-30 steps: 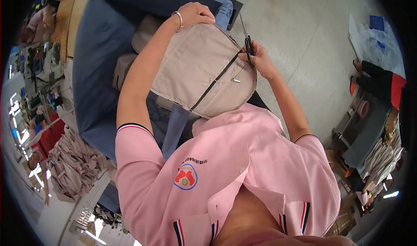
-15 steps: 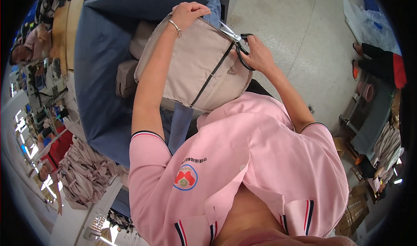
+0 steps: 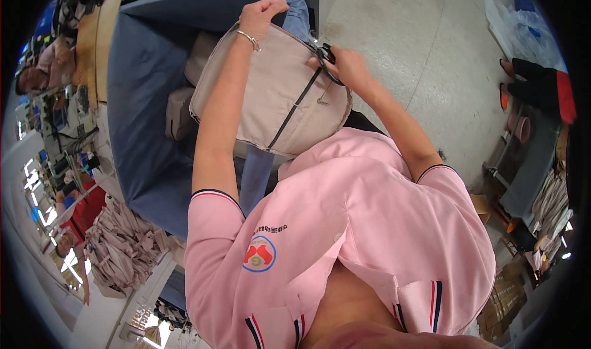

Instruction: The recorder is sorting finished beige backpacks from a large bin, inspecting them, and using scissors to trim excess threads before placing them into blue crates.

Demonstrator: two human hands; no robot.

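A beige fabric bag [image 3: 258, 90] with a black strip across it and a small zip pull lies in front of me, over the near side of a blue cloth-lined bin. My left hand [image 3: 263, 18] is closed at the bag's far edge, fingertips pinched together by its dark trim. In my right hand [image 3: 349, 69] are black-handled scissors [image 3: 326, 58], held at the bag's far right edge. Their blades point away from me toward the seam; the tips are hard to make out.
Inside the blue bin [image 3: 138, 103] are more beige bags [image 3: 180, 113]. A heap of beige fabric pieces [image 3: 123, 244] lies at the left. Other people sit at the far left; a person in dark trousers [image 3: 542, 87] is at the right, near a grey table [image 3: 532, 164].
My right hand and the scissors have moved left and slightly away from me, the blades now showing less. My left hand has shifted slightly up and left, fingertips drawn in.
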